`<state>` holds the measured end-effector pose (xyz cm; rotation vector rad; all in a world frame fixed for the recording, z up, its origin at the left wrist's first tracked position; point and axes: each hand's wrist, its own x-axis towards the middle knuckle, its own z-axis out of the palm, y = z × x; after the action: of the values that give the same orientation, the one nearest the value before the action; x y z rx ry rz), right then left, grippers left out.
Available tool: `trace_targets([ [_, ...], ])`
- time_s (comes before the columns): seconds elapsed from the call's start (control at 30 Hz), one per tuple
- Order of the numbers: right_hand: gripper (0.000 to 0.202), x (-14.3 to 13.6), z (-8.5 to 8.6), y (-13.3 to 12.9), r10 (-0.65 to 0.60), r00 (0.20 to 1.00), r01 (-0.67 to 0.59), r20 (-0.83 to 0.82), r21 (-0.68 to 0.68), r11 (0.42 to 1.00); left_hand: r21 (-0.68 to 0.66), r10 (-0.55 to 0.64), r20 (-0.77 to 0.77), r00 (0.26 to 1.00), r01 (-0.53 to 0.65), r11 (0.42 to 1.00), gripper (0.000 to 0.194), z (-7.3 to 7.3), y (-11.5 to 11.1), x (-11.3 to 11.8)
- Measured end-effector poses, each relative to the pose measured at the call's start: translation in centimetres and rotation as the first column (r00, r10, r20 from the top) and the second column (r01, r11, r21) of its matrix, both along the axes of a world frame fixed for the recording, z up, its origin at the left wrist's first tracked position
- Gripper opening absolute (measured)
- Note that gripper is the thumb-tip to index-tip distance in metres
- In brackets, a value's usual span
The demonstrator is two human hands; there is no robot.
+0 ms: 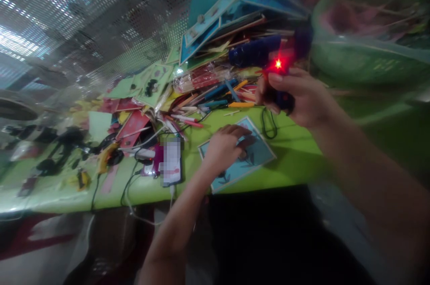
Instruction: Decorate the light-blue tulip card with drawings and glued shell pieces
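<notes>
My right hand point(307, 94) is raised above the green table and wrapped round the handle of a dark blue gun-shaped tool point(253, 49), which looks like a glue gun. A bright red light glows on it. Below it, a black cord loop point(268, 128) lies on the table. My left hand point(225, 144) rests over a blue picture card point(260, 153) with a pale border, its fingers stretched out across the surface. Dark leaf-like shapes and a small roundish piece show on the card. The hand covers part of it.
Pens and markers point(215, 92) lie in a heap behind the card. More blue cards point(208, 29) are stacked beyond. A green basket point(363, 58) stands at right. A phone point(172, 161) with a cable and a yellow glue gun point(107, 159) lie left on the green table point(295, 164).
</notes>
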<state>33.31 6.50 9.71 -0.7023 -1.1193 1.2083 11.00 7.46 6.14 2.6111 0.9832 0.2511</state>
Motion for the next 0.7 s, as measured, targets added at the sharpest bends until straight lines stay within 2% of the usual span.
trace_targets([
  [0.37, 0.033, 0.2, -0.1, -0.2, 0.006, 1.000, -0.006, 0.029, 0.003, 1.000, -0.065, 0.008, 0.092, 0.996, -0.002, 0.998, 0.015, -1.4, 0.1, 0.7],
  [0.57, 0.030, 0.0, 0.2, -0.3, -0.018, 1.000, 0.019, 0.020, -0.045, 0.999, -0.042, -0.026, 0.005, 1.000, 0.027, 0.999, 0.023, -1.0, 0.3, 1.1],
  [0.7, 0.031, 0.0, 0.3, -0.4, -0.013, 1.000, 0.014, 0.008, -0.075, 0.997, -0.029, -0.049, -0.014, 0.999, 0.049, 0.998, 0.021, -0.9, 0.4, 1.1],
])
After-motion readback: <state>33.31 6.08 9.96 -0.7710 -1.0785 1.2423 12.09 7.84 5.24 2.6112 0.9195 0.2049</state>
